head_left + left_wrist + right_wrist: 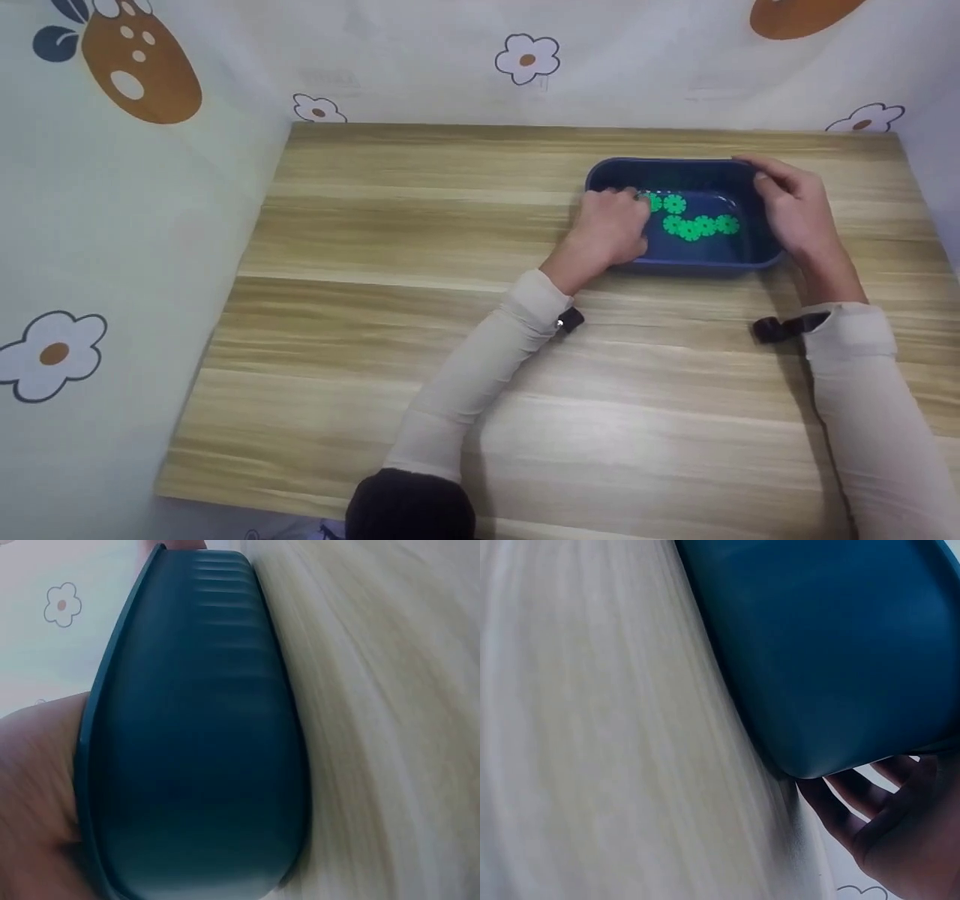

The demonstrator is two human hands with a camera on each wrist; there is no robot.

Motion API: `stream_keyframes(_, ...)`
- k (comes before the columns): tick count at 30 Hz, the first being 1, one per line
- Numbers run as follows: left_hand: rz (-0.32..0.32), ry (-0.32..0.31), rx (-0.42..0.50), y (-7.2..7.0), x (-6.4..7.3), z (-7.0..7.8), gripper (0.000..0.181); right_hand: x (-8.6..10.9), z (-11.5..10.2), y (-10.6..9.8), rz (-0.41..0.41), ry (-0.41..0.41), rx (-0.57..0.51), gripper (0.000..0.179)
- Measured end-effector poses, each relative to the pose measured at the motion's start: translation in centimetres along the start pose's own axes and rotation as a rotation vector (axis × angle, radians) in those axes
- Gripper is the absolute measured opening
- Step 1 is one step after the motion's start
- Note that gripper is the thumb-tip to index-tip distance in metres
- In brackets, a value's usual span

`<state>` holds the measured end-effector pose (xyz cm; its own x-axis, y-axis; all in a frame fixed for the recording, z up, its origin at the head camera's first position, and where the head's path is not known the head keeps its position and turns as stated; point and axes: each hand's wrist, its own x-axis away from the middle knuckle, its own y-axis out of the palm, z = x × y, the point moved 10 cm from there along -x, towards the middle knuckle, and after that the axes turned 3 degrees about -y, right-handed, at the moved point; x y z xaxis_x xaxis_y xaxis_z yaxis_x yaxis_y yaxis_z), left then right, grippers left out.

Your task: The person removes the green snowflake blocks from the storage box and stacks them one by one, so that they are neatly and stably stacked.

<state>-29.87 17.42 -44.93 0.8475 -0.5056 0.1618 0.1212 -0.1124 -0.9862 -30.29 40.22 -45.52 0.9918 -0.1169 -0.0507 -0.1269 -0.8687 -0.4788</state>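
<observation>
A dark blue plastic bin (705, 268) stands on the wooden table, its outer wall (195, 712) filling the left wrist view. On its floor lie green flower-shaped discs (690, 229), several joined in a row, with two more beside the left fingers. My left hand (611, 225) reaches over the left end of the bin, fingers down inside next to those discs; its fingertips are hidden and I cannot tell what they hold. My right hand (799, 206) grips the right end, thumb over the rim; in the right wrist view its fingers (832, 810) lie against the outside.
The wood-grain table (420, 315) runs wide to the left and front of the bin. A pale wall covering (420, 60) with flower prints rises behind it and at the left. Small black wrist cameras (772, 330) stick out by both sleeves.
</observation>
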Motion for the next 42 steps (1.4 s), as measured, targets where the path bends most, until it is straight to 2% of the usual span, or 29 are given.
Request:
stream_keyframes(5,0.057,-0.02,0.07,-0.46,0.07,-0.28,0.032,-0.1,-0.28,-0.03,0.003,-0.009,0.006,0.043)
stream_keyframes(18,0.096,-0.051,0.132,-0.99,0.49,-0.2,0.025,-0.11,-0.21,0.17,-0.003,-0.004,-0.014,0.043)
stream_keyframes(30,0.099,-0.035,0.19,-0.95,0.67,-0.2,0.022,-0.08,0.01,0.17,0.005,0.002,-0.028,0.042)
stream_keyframes(36,0.091,-0.006,0.221,-0.79,0.63,-0.15,0.037,-0.1,-0.13,0.03,0.017,-0.027,0.001,0.042)
stream_keyframes(42,0.084,0.004,0.224,-0.76,0.64,-0.06,0.031,-0.16,-0.15,0.12,0.013,-0.03,0.003,0.043)
